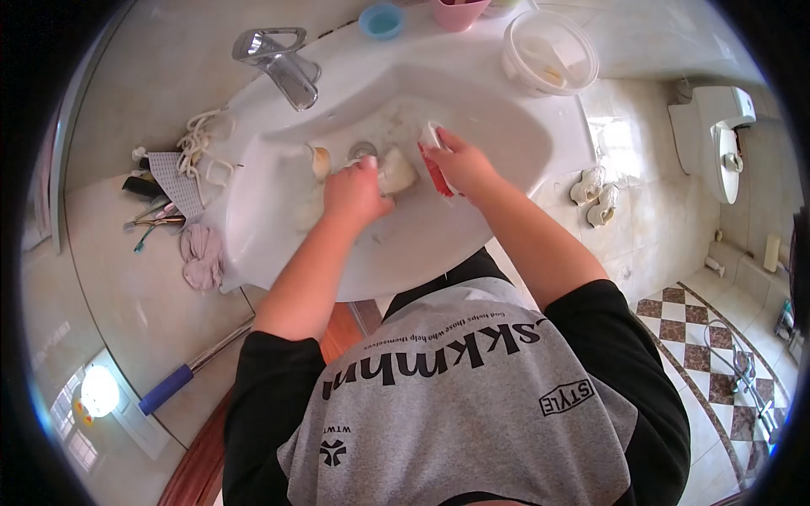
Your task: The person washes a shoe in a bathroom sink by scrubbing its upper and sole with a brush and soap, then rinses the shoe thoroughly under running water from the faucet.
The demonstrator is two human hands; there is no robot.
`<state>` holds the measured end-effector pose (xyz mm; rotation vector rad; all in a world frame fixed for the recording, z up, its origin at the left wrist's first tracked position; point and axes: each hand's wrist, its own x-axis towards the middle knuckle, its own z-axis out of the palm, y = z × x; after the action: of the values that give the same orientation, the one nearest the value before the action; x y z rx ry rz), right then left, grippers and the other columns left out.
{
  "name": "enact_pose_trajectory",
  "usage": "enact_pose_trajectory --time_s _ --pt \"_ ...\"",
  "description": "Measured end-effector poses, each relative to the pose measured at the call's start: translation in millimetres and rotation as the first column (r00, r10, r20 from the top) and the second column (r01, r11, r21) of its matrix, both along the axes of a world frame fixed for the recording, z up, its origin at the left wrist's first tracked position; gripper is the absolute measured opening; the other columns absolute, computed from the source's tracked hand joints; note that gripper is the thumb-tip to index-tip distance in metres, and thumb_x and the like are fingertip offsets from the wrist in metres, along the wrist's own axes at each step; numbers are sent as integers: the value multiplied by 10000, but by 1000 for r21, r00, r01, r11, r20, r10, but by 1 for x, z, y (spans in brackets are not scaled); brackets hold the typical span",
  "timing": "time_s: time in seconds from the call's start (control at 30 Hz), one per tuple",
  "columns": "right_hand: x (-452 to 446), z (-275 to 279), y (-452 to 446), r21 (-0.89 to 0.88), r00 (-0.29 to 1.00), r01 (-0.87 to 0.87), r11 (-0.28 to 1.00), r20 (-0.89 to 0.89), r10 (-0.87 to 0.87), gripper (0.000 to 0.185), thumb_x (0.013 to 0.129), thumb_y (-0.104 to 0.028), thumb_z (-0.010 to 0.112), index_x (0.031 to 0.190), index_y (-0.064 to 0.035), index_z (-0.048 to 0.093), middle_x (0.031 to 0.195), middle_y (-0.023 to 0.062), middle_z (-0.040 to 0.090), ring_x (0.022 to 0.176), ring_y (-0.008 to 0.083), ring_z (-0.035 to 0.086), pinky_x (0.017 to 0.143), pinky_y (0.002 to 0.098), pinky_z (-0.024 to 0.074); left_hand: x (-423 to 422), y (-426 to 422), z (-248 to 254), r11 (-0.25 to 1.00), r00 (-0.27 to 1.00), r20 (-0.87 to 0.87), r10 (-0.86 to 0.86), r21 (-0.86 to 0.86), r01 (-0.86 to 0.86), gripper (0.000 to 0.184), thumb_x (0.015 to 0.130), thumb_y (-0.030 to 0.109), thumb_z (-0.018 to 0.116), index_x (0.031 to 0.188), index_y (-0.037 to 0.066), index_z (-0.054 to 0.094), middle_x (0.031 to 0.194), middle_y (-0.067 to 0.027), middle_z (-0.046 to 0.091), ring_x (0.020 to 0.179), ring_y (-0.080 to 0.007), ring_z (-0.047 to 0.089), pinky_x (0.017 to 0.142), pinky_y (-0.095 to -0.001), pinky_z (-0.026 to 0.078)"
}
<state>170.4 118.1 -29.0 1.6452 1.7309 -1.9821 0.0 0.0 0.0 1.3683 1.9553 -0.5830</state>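
My left hand (359, 192) is down in the sink basin, its fingers closed on a wet white shoe (398, 170). A tan, curved part shows to the left of these fingers; whether it belongs to the same shoe is hard to tell. My right hand (464, 164) grips a scrubbing brush (435, 171) with a white back and red bristles. The brush is held just right of the shoe, with a small gap between them. Cloudy water lies in the white sink (278, 181), around the metal drain (363, 151).
A chrome faucet (283, 67) rises at the back left. On the rim stand a blue bowl (381, 21), a pink cup (460, 13) and a clear plastic tub (550, 55). A mauve cloth (202, 257) hangs at the left edge. White shoes (595, 196) rest on the right floor.
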Motion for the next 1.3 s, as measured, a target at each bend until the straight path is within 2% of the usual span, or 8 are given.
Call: enact_pose_trajectory --time_s 0.1,0.37,0.43,0.77,0.9,1.03,1.1,1.3 --pt "-13 -3 -1 -8 995 -94 996 39 95 731 914 -508 606 1533 -194 374 1286 141 641 1118 274 645 930 364 511 -12 -6 -6 872 940 -154 303 444 -208 756 757 542 774 1292 83 501 1185 -144 681 1109 -305 656 921 -425 520" --pt "-14 -19 -8 138 928 -317 938 248 277 679 917 -491 588 1524 -263 390 1140 115 697 978 252 688 829 359 542 -3 24 -29 719 749 208 629 212 -662 780 833 540 678 1364 0 490 1318 -212 603 1199 -345 596 975 -422 477" --pt "-14 2 -5 45 924 -343 938 193 329 664 923 -477 578 1523 -261 394 1031 96 704 889 233 689 784 350 541 -2 39 -32 477 475 398 785 102 -873 776 839 554 654 1302 -58 545 1270 -250 622 1174 -356 610 961 -414 476" --pt "-23 -6 -1 37 980 -139 990 146 132 628 990 -408 500 1554 -194 324 757 82 664 649 191 640 648 331 519 17 37 -60 621 603 269 751 22 -784 589 857 437 581 1180 -51 654 1193 -282 652 1165 -413 604 947 -435 487" --pt "-23 -20 -7 -107 957 -264 959 99 274 629 991 -425 495 1550 -190 330 820 99 691 676 215 660 661 337 530 17 20 -78 163 147 554 819 22 -986 346 846 255 577 1031 -25 662 1033 -197 673 997 -312 644 851 -408 498" --pt "-29 -13 -40 275 956 -286 918 147 254 613 991 -427 471 1538 -179 351 934 135 726 803 288 698 760 388 550 22 3 -90 -229 -324 826 462 -241 -943 187 823 120 562 963 2 603 900 -93 605 821 -202 581 726 -347 485" --pt "-45 0 -19 -62 962 -252 966 89 256 621 979 -437 480 1534 -184 362 1037 160 716 973 296 690 858 407 532 20 1 -109 -222 -332 852 404 -260 -940 263 829 136 559 1047 -8 588 953 -110 617 834 -214 585 716 -347 487" --pt "-52 -23 -24 68 943 -319 945 123 310 646 966 -470 526 1531 -195 380 881 104 703 787 230 670 756 351 533 14 -6 -117 -173 -260 849 461 -202 -964 344 888 224 569 1136 -14 591 1071 -131 632 933 -234 613 792 -382 503"
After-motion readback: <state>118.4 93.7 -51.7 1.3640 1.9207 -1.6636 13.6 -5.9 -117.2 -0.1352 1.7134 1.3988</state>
